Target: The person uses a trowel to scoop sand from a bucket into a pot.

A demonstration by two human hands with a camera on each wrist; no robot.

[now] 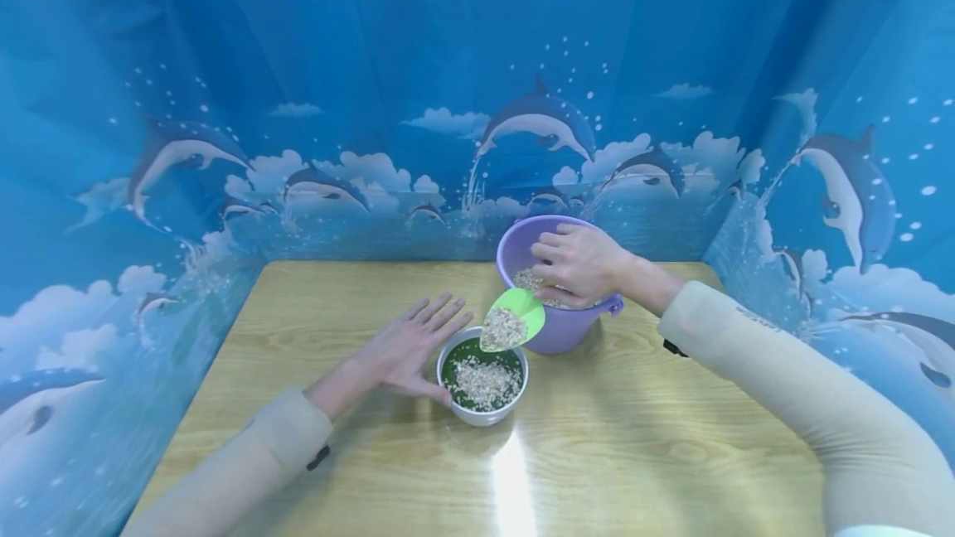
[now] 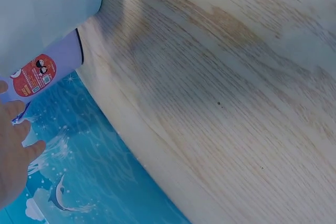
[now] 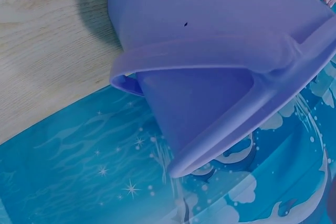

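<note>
My right hand (image 1: 578, 263) grips a light green scoop (image 1: 531, 313) heaped with pale flakes (image 1: 503, 330). The scoop's tip overlaps the far rim of a white bowl (image 1: 481, 418) in the head view. Inside, the bowl is dark green, with more pale flakes (image 1: 488, 385) spread across its middle. Fingers spread, my left hand (image 1: 418, 346) lies at the bowl's left side, thumb right at the rim. Below my right hand stands a purple bucket (image 1: 555, 336), with flakes in it. In the left wrist view, fingers of the left hand (image 2: 16, 150) show at the edge.
Bowl and bucket stand on a wood-grain table (image 1: 642, 429). The bucket's handle (image 3: 194, 56) hangs down its side in the right wrist view. A blue curtain (image 1: 358, 89) printed with dolphins rises behind the table and along both sides.
</note>
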